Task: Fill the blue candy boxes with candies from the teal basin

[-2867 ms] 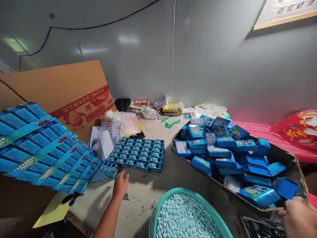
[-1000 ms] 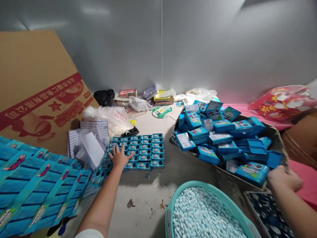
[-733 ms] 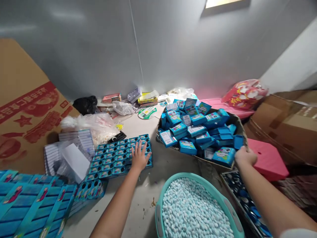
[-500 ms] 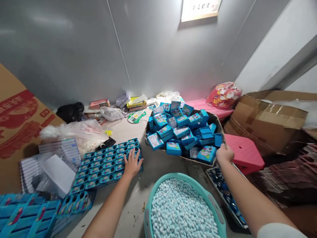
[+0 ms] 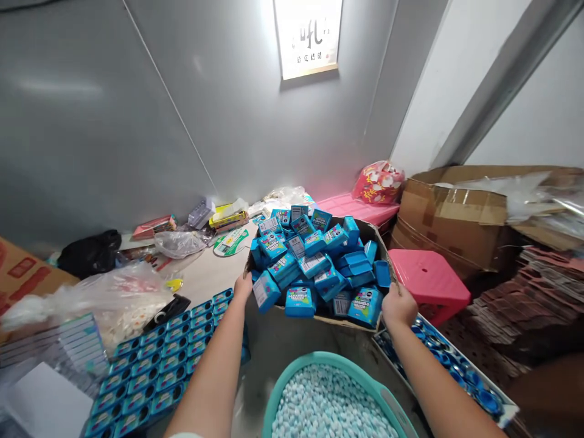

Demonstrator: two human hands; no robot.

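A cardboard box (image 5: 340, 324) heaped with small blue candy packs (image 5: 314, 266) is held between my two hands. My left hand (image 5: 243, 288) grips its left edge, fingers partly hidden behind the wall. On the opposite side, my right hand (image 5: 398, 305) is closed round the front right corner. Below the box stands a teal basin (image 5: 292, 371) full of pale blue and white candies (image 5: 331, 404). Beside my left forearm lie rows of blue packs with round dark openings (image 5: 155, 365).
A tray of blue round parts (image 5: 460, 371) lies under my right forearm. Right of the box are a pink stool (image 5: 429, 277) and a large brown carton (image 5: 449, 222). Plastic bags (image 5: 132, 298) and a black bag (image 5: 91, 252) sit at left, before a grey wall (image 5: 191, 79).
My left hand has left the rows of packs and taken hold of the box's left edge. My right hand keeps its grip. The view has turned right and tilted up.
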